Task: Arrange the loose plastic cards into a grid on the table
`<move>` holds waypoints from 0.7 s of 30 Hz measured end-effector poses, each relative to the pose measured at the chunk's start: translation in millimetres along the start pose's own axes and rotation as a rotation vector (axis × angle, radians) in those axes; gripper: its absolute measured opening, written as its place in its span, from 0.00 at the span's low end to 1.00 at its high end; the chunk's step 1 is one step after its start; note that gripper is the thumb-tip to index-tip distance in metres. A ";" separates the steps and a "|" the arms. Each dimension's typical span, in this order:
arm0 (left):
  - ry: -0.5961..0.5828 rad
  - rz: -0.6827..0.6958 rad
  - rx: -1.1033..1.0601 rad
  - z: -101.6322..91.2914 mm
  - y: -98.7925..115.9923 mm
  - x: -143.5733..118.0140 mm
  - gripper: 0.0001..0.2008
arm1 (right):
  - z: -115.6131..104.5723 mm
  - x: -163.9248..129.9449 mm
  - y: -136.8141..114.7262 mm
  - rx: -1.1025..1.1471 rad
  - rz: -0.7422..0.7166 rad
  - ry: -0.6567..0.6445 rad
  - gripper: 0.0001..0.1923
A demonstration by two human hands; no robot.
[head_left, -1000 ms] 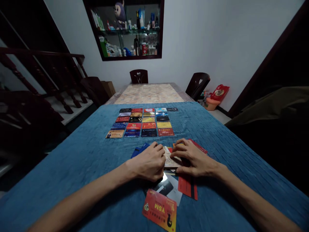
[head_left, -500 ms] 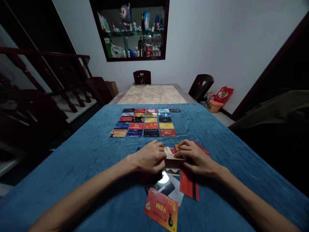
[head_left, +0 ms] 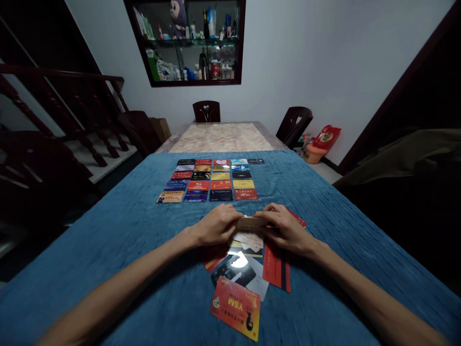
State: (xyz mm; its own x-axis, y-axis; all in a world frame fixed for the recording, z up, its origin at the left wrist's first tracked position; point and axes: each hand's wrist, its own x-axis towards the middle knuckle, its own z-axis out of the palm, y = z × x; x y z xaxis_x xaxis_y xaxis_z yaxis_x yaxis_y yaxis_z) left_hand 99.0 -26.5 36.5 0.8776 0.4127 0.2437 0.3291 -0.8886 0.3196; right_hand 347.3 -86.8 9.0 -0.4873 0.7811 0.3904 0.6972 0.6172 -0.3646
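Observation:
My left hand and my right hand hold a pale beige card between their fingertips, lifted a little above a loose pile of cards on the blue cloth. An orange card marked YSM lies nearest me. A red card with a dark stripe lies under my right wrist. Farther off, several cards sit face up in a neat grid.
The blue cloth covers the near part of a long table; its bare marbled top shows beyond. Dark chairs stand at the far end and right. A stair railing runs along the left. A wall cabinet hangs behind.
Both hands have raised the beige card off the pile, uncovering paler cards beneath. The view has shifted slightly.

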 end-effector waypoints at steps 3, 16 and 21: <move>0.034 -0.017 -0.002 3.8 -1.3 0.1 0.14 | 1.6 -0.6 -0.5 -0.035 -0.001 0.017 0.20; 0.195 -0.125 -0.048 15.3 -5.9 -0.4 0.17 | 4.8 -1.2 -0.3 -0.121 -0.032 0.133 0.21; 0.236 -0.140 -0.080 16.5 -4.1 -1.1 0.17 | 7.0 -0.7 -0.8 -0.175 -0.061 0.187 0.20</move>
State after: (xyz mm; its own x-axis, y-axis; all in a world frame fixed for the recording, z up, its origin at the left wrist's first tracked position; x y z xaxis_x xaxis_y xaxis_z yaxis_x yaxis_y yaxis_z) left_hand 102.4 -26.6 19.8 0.7171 0.5735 0.3961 0.4043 -0.8052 0.4337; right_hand 343.4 -87.2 3.1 -0.4367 0.7022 0.5624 0.7580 0.6239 -0.1905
